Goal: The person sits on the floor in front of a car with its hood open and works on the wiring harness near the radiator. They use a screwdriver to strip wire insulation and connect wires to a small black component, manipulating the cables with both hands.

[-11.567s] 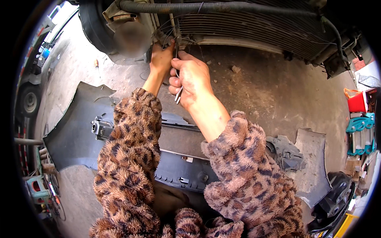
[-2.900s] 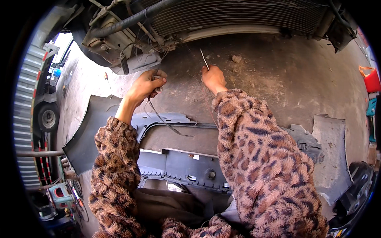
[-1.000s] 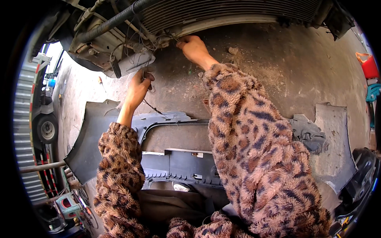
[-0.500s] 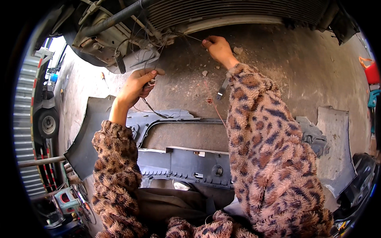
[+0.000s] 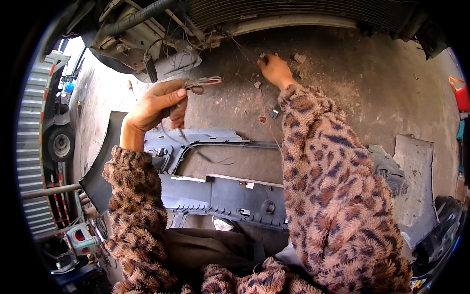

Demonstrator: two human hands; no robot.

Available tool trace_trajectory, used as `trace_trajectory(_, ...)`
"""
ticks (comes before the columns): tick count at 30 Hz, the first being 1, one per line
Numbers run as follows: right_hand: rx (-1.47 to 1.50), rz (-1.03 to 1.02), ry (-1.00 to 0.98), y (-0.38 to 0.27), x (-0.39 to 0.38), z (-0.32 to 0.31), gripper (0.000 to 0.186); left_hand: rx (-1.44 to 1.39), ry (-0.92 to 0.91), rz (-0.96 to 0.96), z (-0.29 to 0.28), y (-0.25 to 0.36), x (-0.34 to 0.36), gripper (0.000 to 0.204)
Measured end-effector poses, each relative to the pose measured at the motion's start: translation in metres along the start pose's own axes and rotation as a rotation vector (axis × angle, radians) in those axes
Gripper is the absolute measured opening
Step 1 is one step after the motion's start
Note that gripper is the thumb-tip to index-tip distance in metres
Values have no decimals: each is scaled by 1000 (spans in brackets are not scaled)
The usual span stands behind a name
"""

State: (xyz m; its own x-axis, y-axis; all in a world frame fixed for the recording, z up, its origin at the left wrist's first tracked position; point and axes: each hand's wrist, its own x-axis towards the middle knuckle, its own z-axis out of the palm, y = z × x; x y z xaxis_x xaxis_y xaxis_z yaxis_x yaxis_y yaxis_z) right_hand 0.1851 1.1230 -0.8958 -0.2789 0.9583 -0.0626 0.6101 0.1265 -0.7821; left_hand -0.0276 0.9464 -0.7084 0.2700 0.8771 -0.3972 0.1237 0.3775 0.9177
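My left hand (image 5: 159,100) is closed on a looped wire bundle (image 5: 204,82) with a pale, partly red part, and a tail of wire hangs below it. My right hand (image 5: 275,71) is farther forward, pinched on a thin wire that runs down from the loose wiring (image 5: 215,36) under the car; its fingertips are small and partly hidden. Above both hands are the car's exposed front frame (image 5: 125,49) with a ribbed hose (image 5: 139,14), and the finned radiator (image 5: 293,10). A grey removed bumper (image 5: 230,191) lies on the floor below my arms.
A small screwdriver (image 5: 130,85), stones (image 5: 299,58) and a small dark tool (image 5: 275,113) lie on the concrete. At left stand a truck wheel (image 5: 61,144), a metal pipe (image 5: 49,190) and a teal stool (image 5: 81,240). A red bucket (image 5: 460,93) is at far right.
My left hand has moved left and toward me, lifting the wire loop away from the hanging wires. My right hand has moved right, drawing back from the wiring under the radiator.
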Motion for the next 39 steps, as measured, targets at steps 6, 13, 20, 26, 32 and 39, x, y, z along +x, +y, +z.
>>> trace_trajectory(6, 347, 241, -267, 1, -10, 21, 60, -125, 56, -105, 1, -7, -8, 32)
trace_trajectory(13, 856, 266, -368, -27, -26, 12, 42, -9, 16, -196, -5, -17, 2, 35)
trace_trajectory(20, 519, 85, -105, 7, -7, -13, 28, 28, 268, -182, 3, -30, 35, 33)
trace_trajectory(26, 175, 42, -46, 16, -12, -34, 29, -39, 362, -62, 4, -27, 55, 41)
trace_trajectory(32, 204, 140, -156, 10, -18, -47, 31, -3, 462, -4, 12, -24, 65, 36)
trace_trajectory(39, 31, 12, -290, 3, -12, -17, 40, 323, 370, -75, 19, -17, 45, 32)
